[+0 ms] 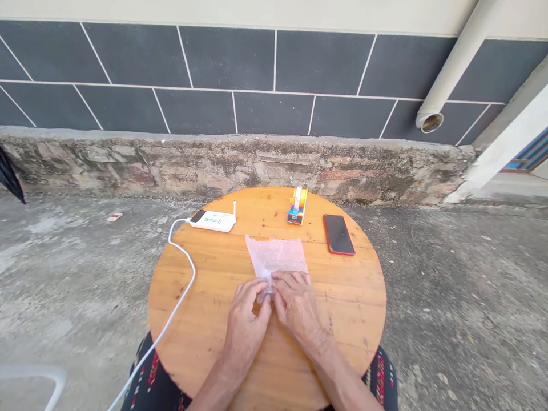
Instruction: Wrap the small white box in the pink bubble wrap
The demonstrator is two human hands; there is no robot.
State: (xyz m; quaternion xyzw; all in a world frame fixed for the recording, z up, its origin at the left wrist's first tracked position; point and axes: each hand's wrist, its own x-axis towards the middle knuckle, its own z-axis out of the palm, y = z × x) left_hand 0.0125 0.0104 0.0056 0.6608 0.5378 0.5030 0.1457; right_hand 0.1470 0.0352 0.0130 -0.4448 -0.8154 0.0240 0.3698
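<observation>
A thin, pink, see-through wrapping sheet (278, 254), perhaps bubble wrap, lies flat on the round wooden table (197, 337). At its near end, my left hand (247, 311) pinches the left part of the edge between thumb and fingers. Close beside it, my right hand (297, 299) has its fingers bent over the sheet, thumb tucked toward the near edge. Between the fingertips the sheet looks whiter and doubled over; whether anything lies inside cannot be made out. The right fingers partly cover that spot.
Beyond the sheet stands a tape dispenser (297, 205) with a yellow roll. A red-edged phone (338, 234) lies to the right. On the left is a white device (213, 221) with a stubby antenna; its white cable (188, 285) runs off the table. A stone-based wall (222, 165) rises behind.
</observation>
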